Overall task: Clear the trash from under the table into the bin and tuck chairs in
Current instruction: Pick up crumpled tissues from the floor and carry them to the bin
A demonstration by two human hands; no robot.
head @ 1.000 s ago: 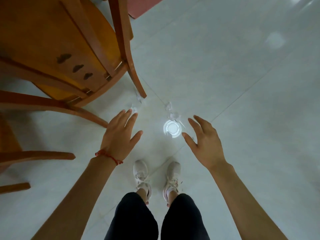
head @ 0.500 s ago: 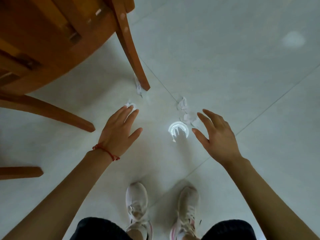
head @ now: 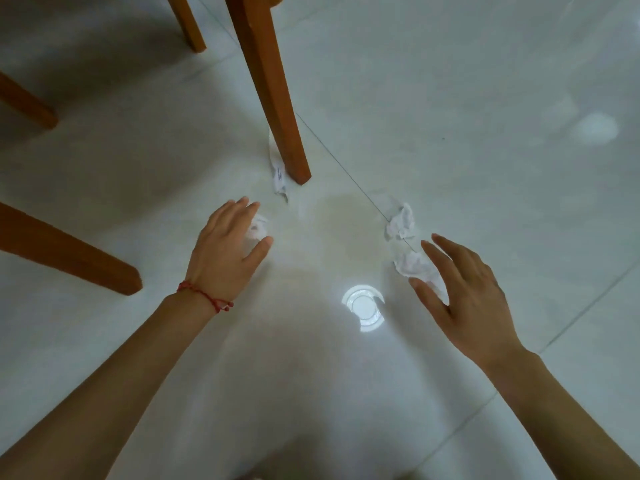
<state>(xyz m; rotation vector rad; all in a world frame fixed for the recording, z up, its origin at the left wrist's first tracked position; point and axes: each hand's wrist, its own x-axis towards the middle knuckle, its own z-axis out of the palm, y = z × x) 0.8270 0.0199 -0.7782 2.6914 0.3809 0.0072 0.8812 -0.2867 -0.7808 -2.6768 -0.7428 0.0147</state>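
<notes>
My left hand (head: 227, 252), a red string bracelet (head: 204, 296) at its wrist, reaches down with fingers loosely spread and slightly bent over a small crumpled tissue (head: 258, 231) on the tiled floor (head: 485, 98); I cannot tell whether the fingertips actually touch it. My right hand (head: 464, 292) is wide open, thumb and fingers splayed around a larger crumpled tissue wad (head: 414, 263), gripping nothing. A narrow printed paper slip (head: 278, 173) lies against the foot of the wooden chair leg (head: 273, 88), its print too small to read, and another crumpled paper (head: 401, 221) sits just beyond the right fingers.
</notes>
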